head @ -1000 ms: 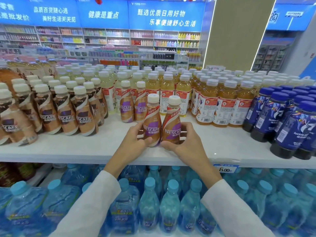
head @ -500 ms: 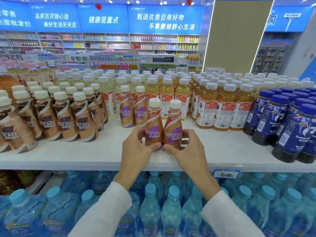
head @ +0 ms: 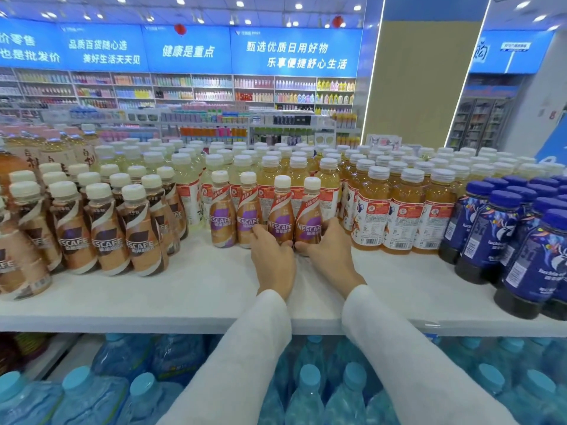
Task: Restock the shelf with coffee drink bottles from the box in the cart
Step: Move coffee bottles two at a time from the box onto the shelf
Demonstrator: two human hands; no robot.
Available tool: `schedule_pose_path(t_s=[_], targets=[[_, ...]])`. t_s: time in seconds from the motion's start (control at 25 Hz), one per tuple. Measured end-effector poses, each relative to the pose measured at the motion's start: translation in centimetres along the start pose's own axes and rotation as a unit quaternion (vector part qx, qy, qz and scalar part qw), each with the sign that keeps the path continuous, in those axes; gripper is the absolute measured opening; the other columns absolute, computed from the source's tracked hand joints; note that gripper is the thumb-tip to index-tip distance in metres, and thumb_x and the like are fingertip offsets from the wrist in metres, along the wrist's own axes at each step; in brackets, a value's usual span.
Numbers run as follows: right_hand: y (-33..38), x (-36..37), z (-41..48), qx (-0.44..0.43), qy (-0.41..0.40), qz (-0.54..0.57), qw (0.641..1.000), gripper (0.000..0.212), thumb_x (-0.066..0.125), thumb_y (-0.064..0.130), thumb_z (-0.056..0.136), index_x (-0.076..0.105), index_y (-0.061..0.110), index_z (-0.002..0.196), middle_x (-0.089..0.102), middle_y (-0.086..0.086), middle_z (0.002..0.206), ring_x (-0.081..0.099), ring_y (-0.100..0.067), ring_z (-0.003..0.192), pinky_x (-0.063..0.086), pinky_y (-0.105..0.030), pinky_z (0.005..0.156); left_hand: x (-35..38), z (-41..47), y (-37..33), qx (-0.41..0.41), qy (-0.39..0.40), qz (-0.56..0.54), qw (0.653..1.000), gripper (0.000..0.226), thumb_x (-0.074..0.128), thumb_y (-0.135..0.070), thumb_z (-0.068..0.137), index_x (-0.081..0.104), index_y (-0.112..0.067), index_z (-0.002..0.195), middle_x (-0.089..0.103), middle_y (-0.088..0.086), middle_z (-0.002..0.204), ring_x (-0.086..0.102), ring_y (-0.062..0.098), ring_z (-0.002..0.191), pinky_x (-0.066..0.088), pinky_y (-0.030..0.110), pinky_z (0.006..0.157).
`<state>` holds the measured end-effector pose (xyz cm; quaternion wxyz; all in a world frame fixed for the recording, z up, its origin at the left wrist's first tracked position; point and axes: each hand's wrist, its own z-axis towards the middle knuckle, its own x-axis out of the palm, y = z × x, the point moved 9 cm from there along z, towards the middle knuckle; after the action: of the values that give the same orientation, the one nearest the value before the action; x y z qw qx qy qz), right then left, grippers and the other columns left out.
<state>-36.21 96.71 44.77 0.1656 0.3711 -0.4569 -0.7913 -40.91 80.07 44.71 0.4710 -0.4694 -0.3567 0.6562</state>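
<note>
The left coffee bottle [head: 280, 210] and the right coffee bottle [head: 309, 216] stand upright and touching on the white shelf [head: 184, 286], just right of two matching bottles [head: 222, 216] — your left hand [head: 271, 259] grips the first, your right hand [head: 331, 256] the second, fingers [head: 333, 225] curled round their lower parts. Amber tea bottles [head: 402, 216] stand just right — and behind.

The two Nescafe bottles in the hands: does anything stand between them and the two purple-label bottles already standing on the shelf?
No product does. Only the fingers of the left hand, curled round the left held bottle, lie between it and the nearest standing bottle. Tea bottles stand close behind.
</note>
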Motion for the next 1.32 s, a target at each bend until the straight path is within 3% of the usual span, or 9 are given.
schedule_pose_path(t_s=[0.4,1.0,1.2,1.32], targets=[[-0.4,1.6,1.4,-0.018,-0.015,-0.014,1.0,0.063,0.088,0.032,0.073,0.047,0.021,0.12,0.057,-0.003,0.124,0.06,-0.021,0.11,0.055,-0.038,0.091,0.2,1.0,0.4,-0.048,-0.04,0.022,0.998,0.05,0.071,-0.008,0.091,0.045,-0.006,0.134,0.045,0.014,0.142,0.051,0.034,0.128,0.047,0.041,0.102],[-0.2,1.7,1.0,-0.016,-0.02,0.004,1.0,0.065,0.086,0.033,0.077,0.045,0.02,0.127,0.054,-0.003,0.131,0.057,-0.022,0.116,0.054,-0.038,0.096,0.5,1.6,1.2,-0.039,-0.051,0.019,0.998,0.051,0.075,-0.011,0.088,0.045,-0.01,0.129,0.047,0.013,0.137,0.053,0.033,0.123,0.051,0.04,0.099],[-0.6,1.7,0.5,0.007,-0.005,0.02,1.0,0.078,0.085,0.034,0.078,0.042,0.018,0.14,0.05,-0.005,0.139,0.054,-0.024,0.126,0.051,-0.044,0.104,0.3,1.0,1.2,-0.046,-0.044,0.017,0.998,0.061,0.076,-0.015,0.088,0.041,-0.01,0.137,0.046,0.012,0.143,0.052,0.031,0.129,0.051,0.039,0.101],[-0.9,0.7,-1.2,0.006,0.014,0.007,1.0,0.072,0.08,0.035,0.083,0.043,0.018,0.142,0.051,-0.005,0.139,0.053,-0.025,0.126,0.048,-0.045,0.105,-0.5,-0.3,0.9,-0.01,-0.028,0.025,0.999,0.07,0.076,-0.017,0.087,0.035,-0.011,0.144,0.044,0.01,0.148,0.049,0.03,0.133,0.048,0.04,0.106]])
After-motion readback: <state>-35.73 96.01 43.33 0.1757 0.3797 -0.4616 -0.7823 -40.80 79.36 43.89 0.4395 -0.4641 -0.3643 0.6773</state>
